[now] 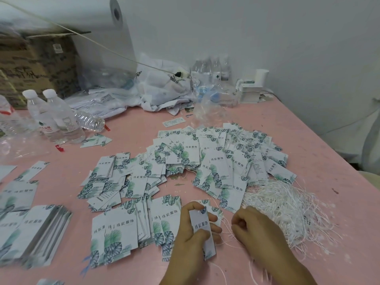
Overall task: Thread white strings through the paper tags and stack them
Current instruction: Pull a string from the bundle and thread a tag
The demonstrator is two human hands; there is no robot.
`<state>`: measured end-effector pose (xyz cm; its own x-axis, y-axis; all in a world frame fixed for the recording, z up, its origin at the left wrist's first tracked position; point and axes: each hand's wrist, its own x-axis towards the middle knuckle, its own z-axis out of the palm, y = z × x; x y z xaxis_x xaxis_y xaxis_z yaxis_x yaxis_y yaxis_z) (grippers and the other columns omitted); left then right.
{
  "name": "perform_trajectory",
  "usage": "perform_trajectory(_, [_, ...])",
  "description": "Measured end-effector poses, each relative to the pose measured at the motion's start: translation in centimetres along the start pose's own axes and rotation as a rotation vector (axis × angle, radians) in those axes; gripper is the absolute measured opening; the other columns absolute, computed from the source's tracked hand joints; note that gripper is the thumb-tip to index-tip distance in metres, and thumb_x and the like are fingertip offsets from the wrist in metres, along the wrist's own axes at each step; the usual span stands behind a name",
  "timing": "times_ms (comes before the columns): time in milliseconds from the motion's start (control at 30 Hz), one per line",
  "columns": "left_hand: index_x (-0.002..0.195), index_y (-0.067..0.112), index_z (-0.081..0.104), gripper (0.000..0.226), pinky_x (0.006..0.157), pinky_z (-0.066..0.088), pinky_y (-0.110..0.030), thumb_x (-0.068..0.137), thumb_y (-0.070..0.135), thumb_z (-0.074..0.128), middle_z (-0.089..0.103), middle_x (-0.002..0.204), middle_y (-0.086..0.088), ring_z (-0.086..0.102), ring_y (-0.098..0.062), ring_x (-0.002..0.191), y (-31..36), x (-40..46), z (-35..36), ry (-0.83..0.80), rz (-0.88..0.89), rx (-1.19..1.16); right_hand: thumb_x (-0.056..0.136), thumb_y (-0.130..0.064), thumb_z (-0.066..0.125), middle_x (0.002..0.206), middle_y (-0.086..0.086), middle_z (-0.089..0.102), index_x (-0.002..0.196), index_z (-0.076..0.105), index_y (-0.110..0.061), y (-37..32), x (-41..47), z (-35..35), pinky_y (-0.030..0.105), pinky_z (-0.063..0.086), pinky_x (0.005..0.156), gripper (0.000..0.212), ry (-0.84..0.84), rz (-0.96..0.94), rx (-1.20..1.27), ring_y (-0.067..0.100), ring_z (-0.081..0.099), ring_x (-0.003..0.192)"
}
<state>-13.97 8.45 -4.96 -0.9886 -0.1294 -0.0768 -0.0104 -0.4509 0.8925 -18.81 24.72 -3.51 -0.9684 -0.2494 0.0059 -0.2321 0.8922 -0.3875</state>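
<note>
While the pink surface point(308, 140) fills most of the frame, a loose spread of paper tags point(205, 159) covers its centre, neater stacks point(115, 229) lower left. White strings point(287, 208) piled lower right. Water bottles point(55, 118) upper left. Left hand point(191, 233): grip curled round one tag point(202, 229), bottom centre. Right hand point(257, 229): fingers curled, thin string point(226, 227) runs to them; pinch itself not visible.
</note>
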Motion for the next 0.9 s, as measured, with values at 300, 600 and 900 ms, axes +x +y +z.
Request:
perform_trajectory(300, [0.09,0.017,0.051,0.032,0.063,0.047,-0.039,0.066,-0.003,0.054,0.062,0.083,-0.016,0.057,-0.028,0.065,0.4,-0.2,0.5,0.003,-0.058,-0.022,0.095,-0.023,0.053,0.087,-0.013,0.052,0.081,0.052,-0.031,-0.3,-0.5,-1.1,0.022,0.043,0.066,0.017,0.187,-0.081,0.316,0.005,0.053,0.078])
perform_trajectory(600, [0.079,0.026,0.063,0.023,0.062,0.048,-0.032,0.075,0.048,0.072,0.068,0.072,-0.005,0.061,-0.019,0.065,0.6,-0.5,-0.1,-0.058,0.005,0.234,0.089,-0.022,0.062,0.088,-0.015,0.059,0.084,0.061,-0.03,-3.8,-2.3,0.4,0.017,0.045,0.069,0.009,0.245,-0.256,0.507,0.004,0.058,0.082])
perform_trajectory(900, [0.075,0.02,0.065,0.018,0.058,0.051,-0.027,0.085,0.036,0.065,0.067,0.069,-0.01,0.062,-0.019,0.062,1.1,-0.7,0.2,0.017,0.088,0.19,0.087,-0.005,0.066,0.071,-0.01,0.066,0.08,0.067,-0.028,-3.7,-2.0,0.0,0.009,0.043,0.057,0.025,0.157,-0.09,0.838,0.0,0.057,0.059])
